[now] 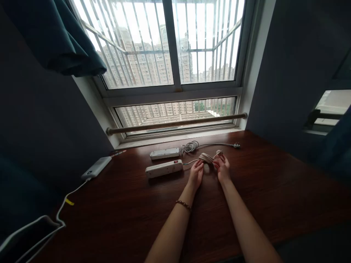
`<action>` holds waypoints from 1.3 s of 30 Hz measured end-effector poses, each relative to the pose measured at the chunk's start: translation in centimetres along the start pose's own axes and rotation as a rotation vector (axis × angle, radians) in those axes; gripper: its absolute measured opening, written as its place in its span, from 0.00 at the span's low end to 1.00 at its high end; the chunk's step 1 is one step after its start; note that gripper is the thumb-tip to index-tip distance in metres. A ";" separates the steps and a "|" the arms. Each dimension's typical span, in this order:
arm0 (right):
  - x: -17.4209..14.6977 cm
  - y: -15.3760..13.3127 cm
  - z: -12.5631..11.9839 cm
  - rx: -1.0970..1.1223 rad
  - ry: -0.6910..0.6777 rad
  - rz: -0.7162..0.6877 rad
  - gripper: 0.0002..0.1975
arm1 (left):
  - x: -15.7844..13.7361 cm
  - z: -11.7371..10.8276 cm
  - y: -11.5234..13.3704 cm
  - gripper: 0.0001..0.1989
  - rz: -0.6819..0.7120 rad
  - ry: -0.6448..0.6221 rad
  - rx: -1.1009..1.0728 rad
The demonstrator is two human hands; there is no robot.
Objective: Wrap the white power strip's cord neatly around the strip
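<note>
The beige, looped, plastic-sheathed cable (205, 157) is just right of the near white, oblong plastic power strip (163, 169); the bare left hand (196, 172) has its fingers curled closed on the bundle's left end; the bare right hand (222, 167) has its fingers nearly closed on the right end; best, I judge, to keep the loops even, grip lightly and leave slack by the strip.

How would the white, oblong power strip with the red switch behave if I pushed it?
The strip would probably slide rather than roll, given its long, flat-sided body. Its thin pale cord, wound into loops, would likely bend easily and might tug.
</note>
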State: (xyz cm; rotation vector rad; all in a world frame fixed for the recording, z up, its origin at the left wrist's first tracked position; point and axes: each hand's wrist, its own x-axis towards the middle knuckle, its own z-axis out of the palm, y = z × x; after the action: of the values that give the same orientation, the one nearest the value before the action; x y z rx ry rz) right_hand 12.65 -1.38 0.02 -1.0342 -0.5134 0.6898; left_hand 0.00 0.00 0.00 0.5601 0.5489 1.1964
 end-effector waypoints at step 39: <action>-2.6 -1.1 1.6 0.016 -0.311 0.136 0.23 | -1.0 0.5 0.7 0.19 0.012 -0.160 -0.022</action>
State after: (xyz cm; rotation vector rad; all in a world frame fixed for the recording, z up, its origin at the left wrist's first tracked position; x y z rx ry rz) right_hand 10.06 -2.72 1.50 -0.9571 -0.7095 0.9827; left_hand -0.43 -0.78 0.99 0.6350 0.3965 1.1566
